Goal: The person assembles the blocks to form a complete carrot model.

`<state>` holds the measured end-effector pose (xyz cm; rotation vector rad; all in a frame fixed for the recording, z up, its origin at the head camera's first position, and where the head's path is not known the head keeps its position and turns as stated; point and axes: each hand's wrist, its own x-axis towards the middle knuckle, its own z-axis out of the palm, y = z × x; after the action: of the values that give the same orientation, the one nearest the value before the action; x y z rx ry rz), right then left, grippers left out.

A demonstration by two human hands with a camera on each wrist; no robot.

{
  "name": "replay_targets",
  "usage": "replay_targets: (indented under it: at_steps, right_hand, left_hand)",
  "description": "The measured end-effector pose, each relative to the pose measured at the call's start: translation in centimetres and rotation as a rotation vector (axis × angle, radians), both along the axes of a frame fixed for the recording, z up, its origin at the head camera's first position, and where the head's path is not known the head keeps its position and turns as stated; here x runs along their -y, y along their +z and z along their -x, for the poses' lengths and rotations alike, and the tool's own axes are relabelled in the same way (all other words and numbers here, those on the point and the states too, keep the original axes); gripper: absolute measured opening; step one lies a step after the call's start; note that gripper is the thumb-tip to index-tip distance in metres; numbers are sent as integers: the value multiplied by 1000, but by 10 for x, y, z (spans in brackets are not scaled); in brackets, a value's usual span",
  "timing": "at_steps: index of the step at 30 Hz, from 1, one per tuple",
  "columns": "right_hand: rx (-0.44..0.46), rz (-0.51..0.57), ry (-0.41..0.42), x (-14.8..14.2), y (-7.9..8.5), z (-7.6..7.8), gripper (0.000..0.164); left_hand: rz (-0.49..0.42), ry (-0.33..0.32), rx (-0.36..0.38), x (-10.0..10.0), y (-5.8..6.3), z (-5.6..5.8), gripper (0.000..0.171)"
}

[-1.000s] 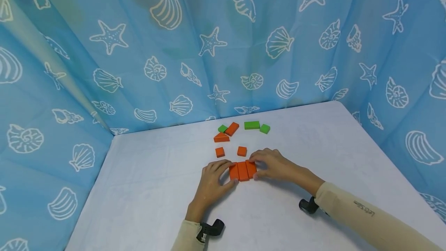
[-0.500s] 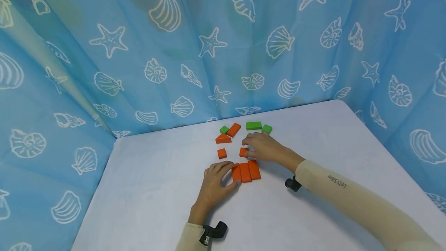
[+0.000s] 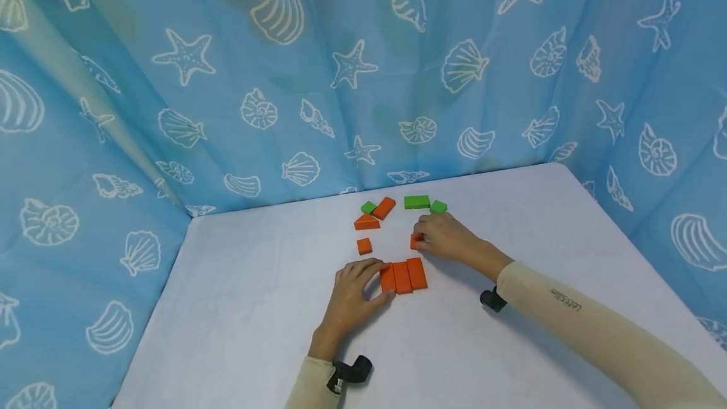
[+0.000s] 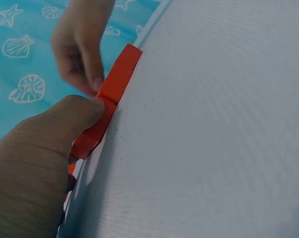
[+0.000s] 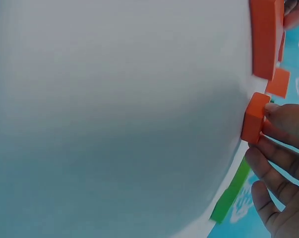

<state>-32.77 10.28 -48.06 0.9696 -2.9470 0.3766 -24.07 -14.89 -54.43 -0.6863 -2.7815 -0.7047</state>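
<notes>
Three flat orange rectangular blocks lie side by side in the middle of the table. In the head view, my left hand (image 3: 351,296) spans the left block (image 3: 387,278) of that row, thumb at its near end and fingers at its far end. The left wrist view shows the thumb against this block's edge. The middle block (image 3: 402,278) and the slightly offset right block (image 3: 417,273) are untouched. Beyond the row's right end, my right hand (image 3: 449,237) pinches a small orange block (image 5: 254,119) between thumb and fingers; the head view shows only part of it.
A matching small orange block (image 3: 364,245) sits behind the row. Farther back are an orange triangular block (image 3: 366,222), an orange rectangular block (image 3: 384,208), a small green block (image 3: 369,207), a long green block (image 3: 417,202) and another small green block (image 3: 439,206). A blue curtain (image 3: 318,68) hangs behind.
My right hand has left the right block of the row, reached back to the small orange block, and shifted it rightward. The left hand has stayed at the left block.
</notes>
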Motion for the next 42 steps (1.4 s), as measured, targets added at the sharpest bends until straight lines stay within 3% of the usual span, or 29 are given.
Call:
replay_targets:
  at_steps: [6,19,23,27,34,42]
  right_hand:
    - [0,5,5,-26,-7,-16,11]
    - [-62,51,78,-47,-14,-54,10]
    - [-110,72,156,-49,-12,-69,11]
    - [-169,92,253,-46,-13,-87,12]
    - [-194,76,333,-26,-12,-111,14]
    - [-213,132,378,-1,-15,-116,17]
  left_hand:
    - [18,-7,11,2,0,0,50]
    - [-2,-13,5,3,-2,0,50]
    - [-6,-16,1,1,-1,1,51]
    - [-10,-16,-2,1,1,0,51]
    - [-7,-3,-23,0,0,1,50]
    - [3,-10,-7,2,2,1,50]
